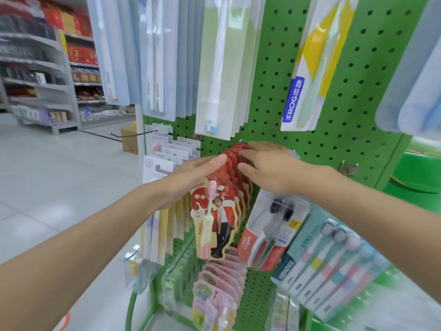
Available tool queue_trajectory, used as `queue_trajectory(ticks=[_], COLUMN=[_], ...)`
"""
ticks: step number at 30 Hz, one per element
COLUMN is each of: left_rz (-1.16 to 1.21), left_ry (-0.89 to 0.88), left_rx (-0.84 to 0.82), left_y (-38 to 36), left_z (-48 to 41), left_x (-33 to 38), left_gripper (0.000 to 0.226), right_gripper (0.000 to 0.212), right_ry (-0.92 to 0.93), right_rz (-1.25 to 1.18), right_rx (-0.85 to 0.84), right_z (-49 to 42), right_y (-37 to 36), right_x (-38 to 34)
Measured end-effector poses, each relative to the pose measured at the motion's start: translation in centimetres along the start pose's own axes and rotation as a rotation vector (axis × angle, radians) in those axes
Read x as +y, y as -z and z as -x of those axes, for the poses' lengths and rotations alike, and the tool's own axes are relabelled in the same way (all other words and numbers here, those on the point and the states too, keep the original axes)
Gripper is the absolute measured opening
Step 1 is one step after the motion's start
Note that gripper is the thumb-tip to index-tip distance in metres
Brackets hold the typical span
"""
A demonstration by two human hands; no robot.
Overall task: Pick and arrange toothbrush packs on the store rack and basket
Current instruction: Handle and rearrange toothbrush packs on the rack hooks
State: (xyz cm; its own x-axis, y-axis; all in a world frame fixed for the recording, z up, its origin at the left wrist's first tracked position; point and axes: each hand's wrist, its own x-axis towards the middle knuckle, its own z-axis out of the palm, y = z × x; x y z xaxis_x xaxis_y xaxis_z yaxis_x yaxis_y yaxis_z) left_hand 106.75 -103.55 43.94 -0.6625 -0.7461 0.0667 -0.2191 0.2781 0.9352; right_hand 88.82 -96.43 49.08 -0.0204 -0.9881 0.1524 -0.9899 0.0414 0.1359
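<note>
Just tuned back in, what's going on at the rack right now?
A person is working on a row of red toothbrush packs hanging from the green pegboard. The left hand lies with straight fingers against the top of the front pack. The right hand reaches over the tops of the packs behind; whether it grips any is unclear. No pack looks lifted clear of the row. A Colgate pack hangs to the right, with pink packs below.

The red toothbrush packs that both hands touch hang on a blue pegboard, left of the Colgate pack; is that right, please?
Not quite: in the head view the pegboard is green, not blue. The left hand and right hand do touch the red toothbrush packs, left of the Colgate pack.
</note>
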Motion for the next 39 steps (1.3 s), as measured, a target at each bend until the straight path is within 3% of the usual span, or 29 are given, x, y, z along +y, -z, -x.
queue_trajectory(ticks=[1,5,9,11,13,15,17,24,30,33,36,39], left_rz=[-0.008,-0.036,0.017,0.049,0.08,0.11,0.118,0.166,0.206,0.219,0.262,0.271], left_ry=[-0.009,0.037,0.14,0.198,0.237,0.267,0.283,0.246,0.24,0.249,0.325,0.425], left_rx=[0.024,0.014,-0.017,0.012,0.072,0.135,0.196,0.276,0.301,0.318,0.395,0.472], left_y=[0.0,0.7,0.5,0.0,-0.7,-1.5,-2.0,-2.4,-2.3,-3.0,-3.9,-5.4], left_z=[0.5,1.6,3.1,3.8,4.3,4.3,4.1,3.2,3.9,5.7,7.8,9.5], left_x=[0.1,-0.2,-0.4,-0.1,0.3,0.8,1.2,1.3,1.6,2.8,3.1,3.5], left_gripper=[0.075,0.11,0.115,0.105,0.076,0.05,0.039,0.035,0.052,0.035,0.052,0.029], right_gripper=[0.049,0.056,0.06,0.049,0.038,0.034,0.034,0.023,0.019,0.017,0.014,0.011], right_ry=[-0.005,-0.007,0.021,0.016,-0.012,-0.058,-0.094,-0.147,-0.122,-0.102,-0.082,-0.111], right_rz=[0.015,0.075,0.086,-0.001,-0.076,-0.132,-0.162,-0.235,-0.226,-0.223,-0.23,-0.289], right_rx=[-0.01,-0.009,-0.015,0.042,0.122,0.161,0.168,0.164,0.195,0.238,0.297,0.359], right_z=[0.4,2.3,4.4,5.0,5.0,4.5,3.8,1.5,1.6,3.0,4.9,7.5], right_y=[0.0,0.2,0.7,0.8,1.0,1.3,1.5,0.5,0.2,0.1,-0.3,-0.6], right_x=[-0.3,-1.4,-2.6,-3.2,-3.8,-4.3,-4.5,-4.5,-4.2,-4.4,-4.8,-5.3])
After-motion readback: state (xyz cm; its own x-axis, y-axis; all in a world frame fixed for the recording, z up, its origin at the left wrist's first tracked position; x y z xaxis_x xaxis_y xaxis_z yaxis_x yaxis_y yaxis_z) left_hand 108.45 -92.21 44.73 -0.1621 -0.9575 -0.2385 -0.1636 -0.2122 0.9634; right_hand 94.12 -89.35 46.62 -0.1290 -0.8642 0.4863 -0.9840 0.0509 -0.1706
